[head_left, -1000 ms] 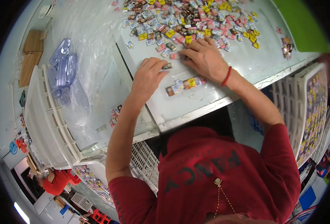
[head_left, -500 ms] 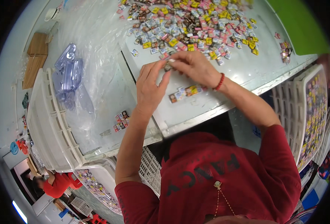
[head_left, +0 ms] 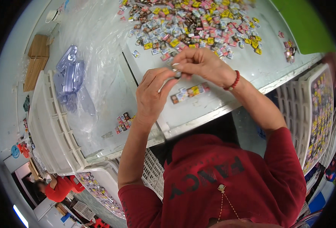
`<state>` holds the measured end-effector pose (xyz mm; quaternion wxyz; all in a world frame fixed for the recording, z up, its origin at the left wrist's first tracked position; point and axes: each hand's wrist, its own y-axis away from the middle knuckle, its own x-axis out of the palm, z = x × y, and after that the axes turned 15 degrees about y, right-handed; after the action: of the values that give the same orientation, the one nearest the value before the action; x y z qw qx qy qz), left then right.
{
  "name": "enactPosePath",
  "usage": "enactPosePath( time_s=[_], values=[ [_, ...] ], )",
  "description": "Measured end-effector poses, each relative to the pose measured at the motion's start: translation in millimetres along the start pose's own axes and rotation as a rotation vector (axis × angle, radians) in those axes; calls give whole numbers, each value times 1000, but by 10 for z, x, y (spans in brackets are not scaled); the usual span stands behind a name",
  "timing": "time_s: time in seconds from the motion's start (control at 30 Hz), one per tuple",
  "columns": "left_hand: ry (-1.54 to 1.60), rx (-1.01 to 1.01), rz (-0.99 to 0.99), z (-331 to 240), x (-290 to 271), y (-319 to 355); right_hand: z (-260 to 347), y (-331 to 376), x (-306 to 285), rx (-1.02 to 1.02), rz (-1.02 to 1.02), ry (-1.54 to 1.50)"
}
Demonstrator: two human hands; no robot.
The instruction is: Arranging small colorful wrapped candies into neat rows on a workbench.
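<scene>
My left hand (head_left: 152, 93) and my right hand (head_left: 206, 68) meet over the table, fingertips pinched together at one small greyish piece (head_left: 177, 73). Fingers cover much of it, so its print cannot be made out. A red beaded bracelet circles my right wrist. Just below the hands, a short row of small printed pieces (head_left: 190, 93) in brown, white, yellow and pink lies side by side. Beyond my fingers spreads a big loose heap of similar small printed pieces (head_left: 198, 26).
Clear plastic sheeting and bluish clear plastic packs (head_left: 72, 74) lie on the left. A small cluster of pieces (head_left: 124, 122) sits beside my left forearm. White crates (head_left: 48, 125) stand left, and stacked white trays (head_left: 308, 114) right. A green sheet (head_left: 304, 26) covers the far right. Another person (head_left: 58, 188) is at lower left.
Both hands have shifted slightly, with their meeting point now a little lower and to the right. The small piece has moved along with the fingertips. The row below looks the same.
</scene>
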<state>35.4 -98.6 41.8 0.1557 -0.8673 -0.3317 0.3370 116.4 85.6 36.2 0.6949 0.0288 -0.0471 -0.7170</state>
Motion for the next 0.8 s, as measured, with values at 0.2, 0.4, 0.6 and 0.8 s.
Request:
enactPosePath(
  time_s=[0.2,0.4,0.6,0.8],
  values=[
    [-6,6,51,-53,17,11,-30,74,-47,-27,22,174],
    [-50,108,25,-97,53,-4,-8,176,13,-128,-23,148],
    [-79,213,26,-177,77,10,20,295,74,-159,-102,173],
    [-45,206,6,-189,62,114,89,360,98,-108,-43,170]
  ],
)
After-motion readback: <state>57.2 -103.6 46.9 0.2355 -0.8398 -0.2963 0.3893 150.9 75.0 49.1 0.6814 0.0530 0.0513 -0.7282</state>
